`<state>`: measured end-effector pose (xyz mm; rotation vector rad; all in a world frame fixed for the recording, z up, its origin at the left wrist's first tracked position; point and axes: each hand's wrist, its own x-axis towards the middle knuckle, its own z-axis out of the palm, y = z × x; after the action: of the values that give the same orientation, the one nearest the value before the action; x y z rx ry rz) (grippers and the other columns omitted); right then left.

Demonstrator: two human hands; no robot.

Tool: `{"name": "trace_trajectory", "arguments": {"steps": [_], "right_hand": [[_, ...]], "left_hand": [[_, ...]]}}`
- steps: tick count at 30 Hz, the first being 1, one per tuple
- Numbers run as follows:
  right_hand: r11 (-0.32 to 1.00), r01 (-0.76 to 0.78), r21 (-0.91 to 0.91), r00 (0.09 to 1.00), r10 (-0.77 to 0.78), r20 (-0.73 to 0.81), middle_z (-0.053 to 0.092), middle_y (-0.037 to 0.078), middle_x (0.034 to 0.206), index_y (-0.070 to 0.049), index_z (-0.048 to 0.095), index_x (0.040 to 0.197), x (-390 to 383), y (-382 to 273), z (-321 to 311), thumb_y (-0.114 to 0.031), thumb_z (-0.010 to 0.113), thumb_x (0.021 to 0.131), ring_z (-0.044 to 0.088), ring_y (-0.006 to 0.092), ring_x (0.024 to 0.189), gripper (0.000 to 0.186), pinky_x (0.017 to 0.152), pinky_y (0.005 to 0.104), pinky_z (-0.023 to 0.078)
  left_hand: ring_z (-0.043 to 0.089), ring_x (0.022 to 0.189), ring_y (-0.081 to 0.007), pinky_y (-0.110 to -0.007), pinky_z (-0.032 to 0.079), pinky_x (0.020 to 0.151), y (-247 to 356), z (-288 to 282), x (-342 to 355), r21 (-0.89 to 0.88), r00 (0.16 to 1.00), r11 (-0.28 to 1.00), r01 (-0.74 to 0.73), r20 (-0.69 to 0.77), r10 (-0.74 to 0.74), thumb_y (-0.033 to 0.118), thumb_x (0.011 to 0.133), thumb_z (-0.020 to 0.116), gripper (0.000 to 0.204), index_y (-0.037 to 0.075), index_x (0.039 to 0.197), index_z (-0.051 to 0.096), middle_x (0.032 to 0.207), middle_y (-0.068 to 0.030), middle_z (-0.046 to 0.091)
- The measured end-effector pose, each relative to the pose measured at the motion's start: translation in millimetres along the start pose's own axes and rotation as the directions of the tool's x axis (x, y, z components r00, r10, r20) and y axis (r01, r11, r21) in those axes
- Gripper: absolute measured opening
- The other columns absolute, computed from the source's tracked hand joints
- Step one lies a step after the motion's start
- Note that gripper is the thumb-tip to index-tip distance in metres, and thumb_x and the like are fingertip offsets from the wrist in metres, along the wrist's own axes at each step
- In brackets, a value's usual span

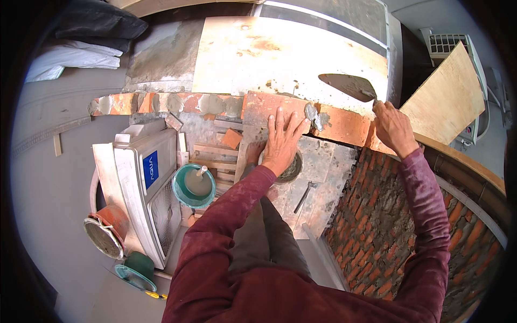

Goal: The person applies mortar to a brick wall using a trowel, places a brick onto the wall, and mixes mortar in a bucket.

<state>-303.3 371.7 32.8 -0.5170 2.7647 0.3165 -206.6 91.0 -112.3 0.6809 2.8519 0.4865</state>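
My left hand (283,142) lies with fingers spread on a reddish brick (270,102) in the row along the wall top (214,105). My right hand (392,129) is closed on the handle of a trowel (347,86), whose dark blade is raised over the pale plywood (291,48) at the back, right of centre. Grey mortar (316,117) sits at the joint between that brick and an orange brick (344,124) to its right. Below my left hand, a round container of mortar (292,171) is partly hidden by it.
A teal bucket (195,198), wood strips (215,146), an air-conditioner unit (134,177) and more buckets (105,237) are at left. A hammer-like tool (305,196) lies on grey board. A rough brick wall (377,226) drops away at right, below a leaning plywood sheet (444,97).
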Motion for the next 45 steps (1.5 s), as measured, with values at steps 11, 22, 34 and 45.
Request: {"name": "trace_trajectory", "arguments": {"steps": [11, 22, 34, 45], "right_hand": [[0.132, -0.459, 0.879, 0.849, 0.356, 0.390, 0.055, 0.012, 0.082, 0.003, 0.043, 0.126, -7, -68, 6, -0.029, 0.054, 0.099, 0.059, 0.0154, 0.067, 0.043, 0.061, 0.0346, 0.051], [0.818, -0.183, 0.546, 0.982, 0.121, 0.147, 0.059, 0.023, 0.092, 0.004, 0.053, 0.106, 3, -43, 19, -0.010, 0.057, 0.088, 0.062, 0.0406, 0.082, 0.023, 0.070, 0.0465, 0.051], [0.760, -0.168, 0.628, 0.983, 0.079, 0.167, 0.057, 0.023, 0.094, 0.003, 0.052, 0.100, 15, -47, 20, -0.011, 0.057, 0.090, 0.061, 0.0393, 0.086, 0.019, 0.073, 0.0465, 0.052], [0.909, -0.067, 0.412, 0.975, -0.029, 0.220, 0.055, 0.018, 0.084, 0.003, 0.052, 0.095, 46, -31, 19, -0.006, 0.059, 0.083, 0.061, 0.0350, 0.081, 0.017, 0.070, 0.0437, 0.050]], "left_hand": [[0.022, 0.141, -0.0436, -0.062, 0.019, 0.111, -13, -5, 17, -0.162, 1.000, 0.987, 0.007, -0.020, -0.010, 0.014, 0.076, 0.071, 0.063, 0.019, 0.137, 0.053, 0.137, -0.0150, 0.043], [0.034, 0.137, -0.0264, -0.068, 0.021, 0.105, -59, -17, 48, -0.045, 0.981, 0.980, -0.195, -0.015, 0.194, 0.023, 0.072, 0.074, 0.063, 0.031, 0.133, 0.057, 0.144, -0.0080, 0.043], [0.037, 0.133, -0.0301, -0.071, 0.020, 0.101, -56, -15, 51, -0.084, 0.984, 0.980, -0.178, -0.035, 0.175, 0.010, 0.078, 0.065, 0.047, 0.025, 0.122, 0.065, 0.137, -0.0123, 0.046], [0.037, 0.133, -0.0330, -0.072, 0.019, 0.101, -53, -13, 53, -0.133, 0.985, 0.976, -0.171, -0.032, 0.168, 0.002, 0.074, 0.065, 0.051, 0.024, 0.120, 0.067, 0.136, -0.0159, 0.045]]}}
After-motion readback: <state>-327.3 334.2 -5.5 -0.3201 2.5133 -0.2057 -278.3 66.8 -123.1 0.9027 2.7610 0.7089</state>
